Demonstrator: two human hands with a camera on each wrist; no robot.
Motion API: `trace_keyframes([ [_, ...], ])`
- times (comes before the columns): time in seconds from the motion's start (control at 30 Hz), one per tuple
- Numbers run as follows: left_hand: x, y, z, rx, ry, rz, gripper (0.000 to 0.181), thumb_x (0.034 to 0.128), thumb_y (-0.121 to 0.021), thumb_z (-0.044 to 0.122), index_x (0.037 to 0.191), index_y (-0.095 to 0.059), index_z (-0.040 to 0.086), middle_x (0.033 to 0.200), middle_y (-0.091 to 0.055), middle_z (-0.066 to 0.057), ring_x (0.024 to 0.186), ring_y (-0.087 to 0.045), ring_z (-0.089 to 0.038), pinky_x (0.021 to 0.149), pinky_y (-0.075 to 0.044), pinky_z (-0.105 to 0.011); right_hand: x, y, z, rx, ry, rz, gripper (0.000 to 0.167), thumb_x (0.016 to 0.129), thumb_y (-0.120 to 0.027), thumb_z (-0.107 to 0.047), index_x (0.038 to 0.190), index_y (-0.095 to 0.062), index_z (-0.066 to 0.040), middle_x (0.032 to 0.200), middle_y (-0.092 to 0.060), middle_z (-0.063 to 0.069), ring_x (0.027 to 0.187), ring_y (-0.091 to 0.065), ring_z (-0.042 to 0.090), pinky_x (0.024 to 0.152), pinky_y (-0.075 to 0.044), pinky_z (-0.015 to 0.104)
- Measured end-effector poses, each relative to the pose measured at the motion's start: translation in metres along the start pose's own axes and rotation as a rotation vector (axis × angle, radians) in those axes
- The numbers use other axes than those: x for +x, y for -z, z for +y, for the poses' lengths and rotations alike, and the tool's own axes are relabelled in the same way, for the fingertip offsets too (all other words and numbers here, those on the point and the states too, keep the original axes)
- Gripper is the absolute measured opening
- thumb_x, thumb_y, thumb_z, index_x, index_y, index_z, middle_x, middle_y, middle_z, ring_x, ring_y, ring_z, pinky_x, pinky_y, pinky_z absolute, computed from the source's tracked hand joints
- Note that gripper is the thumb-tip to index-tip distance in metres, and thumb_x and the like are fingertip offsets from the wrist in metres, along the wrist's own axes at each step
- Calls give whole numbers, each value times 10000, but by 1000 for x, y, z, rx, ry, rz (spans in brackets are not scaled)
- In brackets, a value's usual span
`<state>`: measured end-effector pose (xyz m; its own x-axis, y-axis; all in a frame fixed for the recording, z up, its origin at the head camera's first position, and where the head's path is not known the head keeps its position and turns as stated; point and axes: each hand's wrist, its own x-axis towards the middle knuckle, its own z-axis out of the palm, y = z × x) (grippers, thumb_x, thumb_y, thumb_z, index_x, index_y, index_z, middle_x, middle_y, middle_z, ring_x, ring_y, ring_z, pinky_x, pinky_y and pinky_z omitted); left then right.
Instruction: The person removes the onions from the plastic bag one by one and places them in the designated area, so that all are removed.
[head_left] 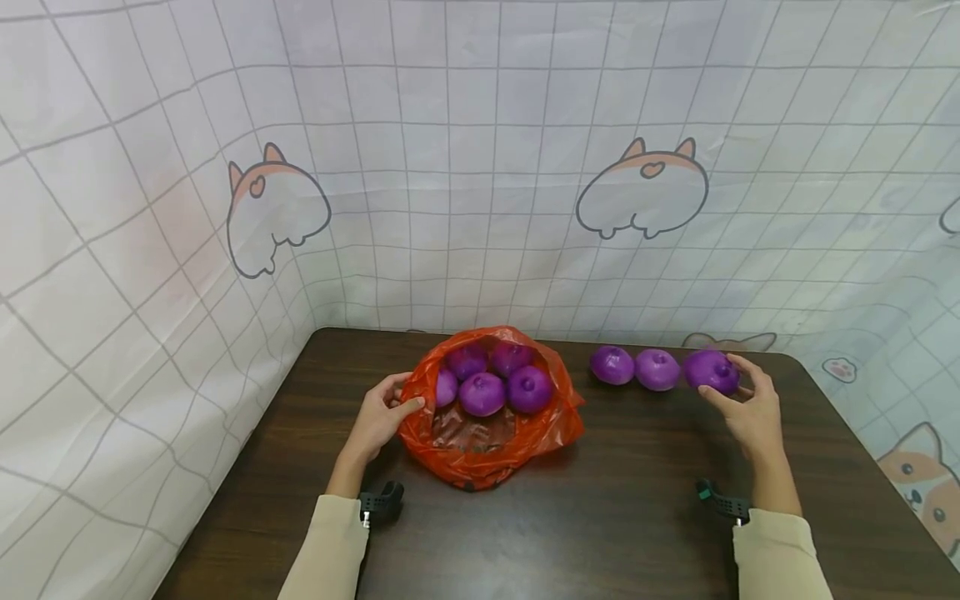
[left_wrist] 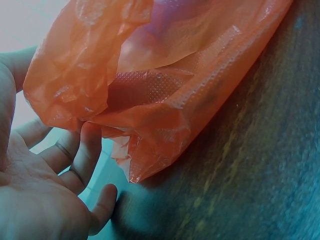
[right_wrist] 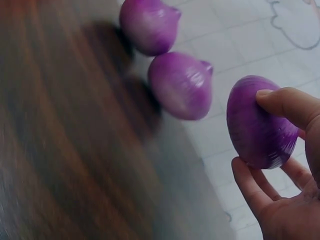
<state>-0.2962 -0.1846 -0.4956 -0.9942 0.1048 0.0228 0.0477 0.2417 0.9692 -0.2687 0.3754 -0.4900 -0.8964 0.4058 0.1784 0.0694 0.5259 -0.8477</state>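
My left hand (head_left: 379,415) pinches the left rim of a red plastic bag (head_left: 480,467), thumb on the inner side. The bag stands on the table with its mouth spread wide, and several purple onions (head_left: 482,394) lie inside. Close up in the left wrist view, the thin orange-red plastic (left_wrist: 75,65) bunches at the fingers. Over at the right, my right hand (head_left: 756,410) grips another purple onion (right_wrist: 260,122) between thumb and fingers, seemingly raised off the table. Just left of it, two more onions (head_left: 657,370) (head_left: 612,365) sit side by side near the back edge.
The dark wooden table (head_left: 600,517) ends at the back against a white grid-patterned cloth (head_left: 465,183) with cartoon dogs. The cloth also hangs along the left and right sides. Black straps (head_left: 384,498) circle both wrists.
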Motion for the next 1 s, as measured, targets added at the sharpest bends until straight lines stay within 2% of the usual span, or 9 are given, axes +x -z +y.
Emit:
trace_keyframes([
  [0.1,7,0,-12,-2,2,10,528,945,-717,99,1438,-537,37,977,-581,-87,845,-512,-191,669,-490,-240,4,1,6,-20,29,-24,730,932,-755,-207,1561,-395,-121,1553,-337,280,1276,-493,513,832,-495,395],
  [0.2,9,0,-16,-5,-5,20,522,939,-732,122,1426,-555,65,975,-579,-77,843,-511,-185,672,-488,-240,9,1,13,-37,56,-52,729,935,-752,-200,1557,-389,-86,1528,-331,320,1266,-489,574,887,-510,543],
  [0.27,10,0,-16,-5,-9,27,518,935,-741,136,1418,-565,77,973,-577,-73,842,-510,-182,673,-488,-242,14,1,18,-39,70,-70,729,935,-750,-190,1555,-385,-70,1522,-321,344,1258,-482,607,910,-498,597],
  [0.57,9,0,-17,-10,-17,27,532,931,-745,144,1425,-561,75,973,-575,-72,840,-504,-185,664,-481,-247,31,3,38,-74,32,-123,755,944,-739,-208,1567,-346,-46,1530,-282,388,1286,-447,611,931,-472,624],
  [0.77,10,0,-18,-3,-23,37,496,929,-744,136,1397,-586,93,969,-574,-84,841,-507,-196,675,-480,-248,37,0,40,-63,13,-164,774,947,-740,-212,1576,-322,-41,1543,-247,400,1325,-415,621,999,-427,673],
  [1.0,9,-1,-19,2,-28,41,490,928,-737,121,1393,-587,93,966,-565,-83,844,-504,-207,680,-473,-249,41,-1,40,-61,8,-185,776,953,-730,-195,1577,-302,-24,1553,-222,407,1329,-400,610,980,-432,652],
])
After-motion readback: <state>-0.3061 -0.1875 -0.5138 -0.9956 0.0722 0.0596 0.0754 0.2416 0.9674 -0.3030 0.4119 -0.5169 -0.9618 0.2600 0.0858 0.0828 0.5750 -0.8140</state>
